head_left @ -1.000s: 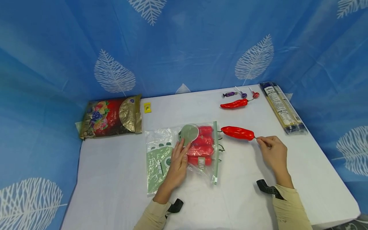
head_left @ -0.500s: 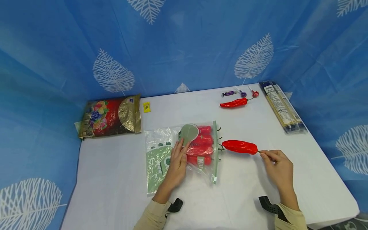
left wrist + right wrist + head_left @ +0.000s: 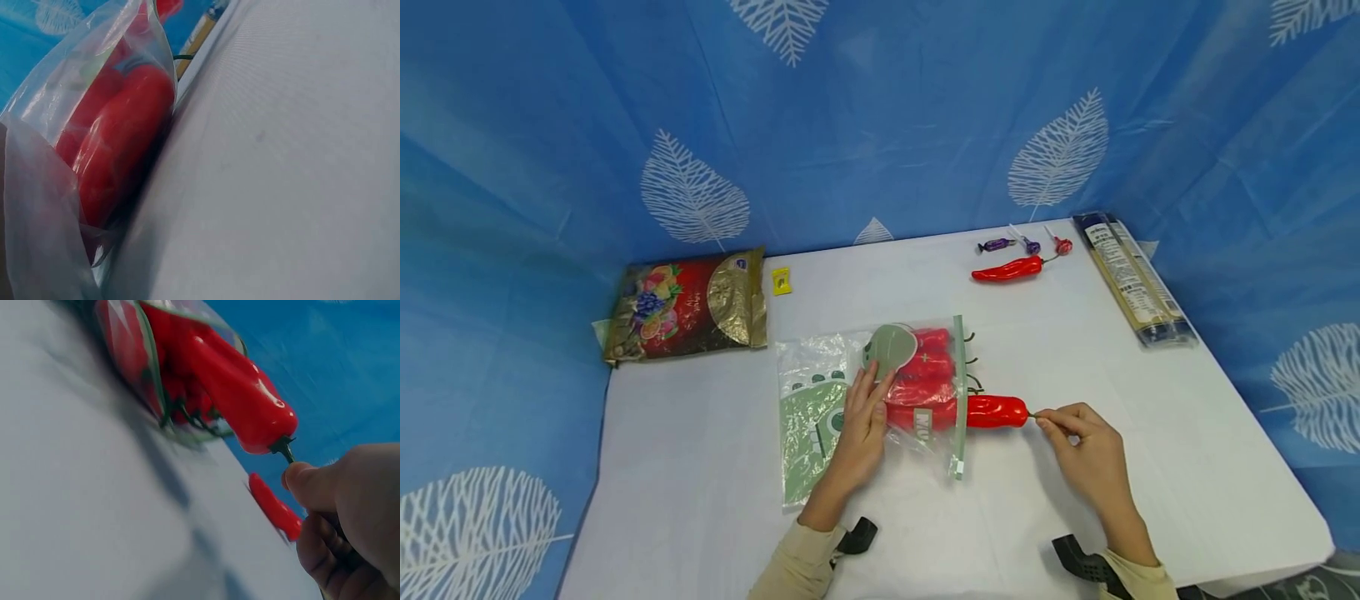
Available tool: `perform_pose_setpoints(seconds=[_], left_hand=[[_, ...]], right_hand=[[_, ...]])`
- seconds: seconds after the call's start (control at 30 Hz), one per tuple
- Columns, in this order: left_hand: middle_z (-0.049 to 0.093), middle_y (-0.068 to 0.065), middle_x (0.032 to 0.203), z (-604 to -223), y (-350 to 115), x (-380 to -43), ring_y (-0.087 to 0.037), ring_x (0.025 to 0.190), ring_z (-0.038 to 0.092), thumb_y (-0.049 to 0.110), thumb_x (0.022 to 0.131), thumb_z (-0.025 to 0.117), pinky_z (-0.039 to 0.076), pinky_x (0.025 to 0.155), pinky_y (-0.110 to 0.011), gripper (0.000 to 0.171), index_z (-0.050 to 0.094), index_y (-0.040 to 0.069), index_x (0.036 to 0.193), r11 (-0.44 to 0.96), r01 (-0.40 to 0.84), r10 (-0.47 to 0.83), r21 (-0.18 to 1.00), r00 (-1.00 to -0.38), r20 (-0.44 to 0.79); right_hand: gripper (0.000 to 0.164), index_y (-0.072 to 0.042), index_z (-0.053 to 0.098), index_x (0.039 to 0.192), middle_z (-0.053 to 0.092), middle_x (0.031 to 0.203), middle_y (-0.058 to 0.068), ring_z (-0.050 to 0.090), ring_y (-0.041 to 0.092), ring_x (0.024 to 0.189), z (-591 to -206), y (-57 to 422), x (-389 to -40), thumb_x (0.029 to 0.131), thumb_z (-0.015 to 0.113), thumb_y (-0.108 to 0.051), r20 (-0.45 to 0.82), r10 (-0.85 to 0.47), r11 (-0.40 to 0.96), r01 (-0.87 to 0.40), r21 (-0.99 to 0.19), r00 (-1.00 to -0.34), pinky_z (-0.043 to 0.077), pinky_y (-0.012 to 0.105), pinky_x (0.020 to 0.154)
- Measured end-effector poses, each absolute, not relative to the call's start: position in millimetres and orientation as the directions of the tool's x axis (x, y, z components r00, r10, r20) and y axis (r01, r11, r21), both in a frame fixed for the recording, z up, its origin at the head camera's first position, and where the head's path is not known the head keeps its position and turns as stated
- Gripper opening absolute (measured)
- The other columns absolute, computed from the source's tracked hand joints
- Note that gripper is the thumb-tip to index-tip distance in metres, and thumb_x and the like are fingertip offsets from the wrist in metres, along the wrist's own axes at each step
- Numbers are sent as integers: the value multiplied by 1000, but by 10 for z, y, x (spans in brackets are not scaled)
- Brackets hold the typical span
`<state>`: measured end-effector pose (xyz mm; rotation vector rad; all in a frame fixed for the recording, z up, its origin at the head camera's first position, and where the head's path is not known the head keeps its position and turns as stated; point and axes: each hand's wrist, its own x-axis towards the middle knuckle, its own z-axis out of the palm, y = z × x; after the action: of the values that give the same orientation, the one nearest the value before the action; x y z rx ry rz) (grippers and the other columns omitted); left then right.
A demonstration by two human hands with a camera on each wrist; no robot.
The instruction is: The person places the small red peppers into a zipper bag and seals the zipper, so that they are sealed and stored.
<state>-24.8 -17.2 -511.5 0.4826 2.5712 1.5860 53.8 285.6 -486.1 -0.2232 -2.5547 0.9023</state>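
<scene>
A clear zip bag (image 3: 814,433) with green prints lies on the white table, its green-edged mouth facing right. Several red chili peppers (image 3: 125,131) sit inside, their stems poking out at the mouth. My left hand (image 3: 859,433) rests on top of the bag with fingers extended. Thumb and fingers of my right hand (image 3: 1086,446) pinch the stem of another chili pepper (image 3: 240,394). Its tip is inside the bag mouth and its stem end still shows outside. In the right wrist view it passes above the stems of the bagged peppers.
One more chili pepper (image 3: 1009,269) lies at the back right, near a purple candy (image 3: 996,245) and two lollipops (image 3: 1060,245). Long packets (image 3: 1131,279) lie at the right edge. A red and gold bag (image 3: 688,304) and a yellow candy (image 3: 782,281) are at back left.
My right hand first came toward me with the chili pepper, then moved left, and the pepper's tip went into the bag mouth. The left hand has stayed on the bag.
</scene>
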Motion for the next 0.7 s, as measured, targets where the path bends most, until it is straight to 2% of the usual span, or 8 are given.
perform_pose_setpoints(seconds=[0.2, 0.43, 0.5, 0.7], left_hand=[[20, -8, 172, -5115, -166, -253, -38, 160, 8, 24, 111, 39, 8, 123, -71, 47, 42, 22, 157, 422, 230, 312, 877, -945, 98], [19, -9, 172, -5121, -160, -251, -39, 159, 7, 23, 111, 37, 9, 121, -74, 47, 41, 21, 158, 415, 235, 316, 879, -943, 103], [19, -9, 172, -5116, -162, -248, -39, 159, 7, 23, 111, 37, 9, 121, -74, 47, 41, 21, 158, 413, 235, 314, 880, -944, 104], [21, -8, 171, -5116, -175, -244, -39, 159, 9, 24, 110, 41, 10, 121, -74, 47, 42, 21, 157, 421, 239, 302, 875, -947, 113]], right_hand=[[14, -11, 83, 88, 67, 78, -3, 49, -1, 69, -4863, 2601, 458, 78, 86, -1, 320, 232, 747, -42, -664, -919, 36, 11, 58], [19, -11, 81, 110, 68, 88, -6, 47, -1, 70, -4816, 2542, 513, 92, 75, -7, 196, 110, 721, -57, -690, -975, 38, 18, 54], [19, -12, 79, 112, 70, 90, -5, 51, -3, 72, -4798, 2558, 533, 95, 72, -8, 173, 102, 717, -48, -695, -980, 42, 17, 56], [5, -10, 72, 97, 75, 87, 2, 65, -4, 77, -4791, 2518, 513, 93, 74, -7, 113, 179, 630, 26, -776, -977, 55, 12, 68]])
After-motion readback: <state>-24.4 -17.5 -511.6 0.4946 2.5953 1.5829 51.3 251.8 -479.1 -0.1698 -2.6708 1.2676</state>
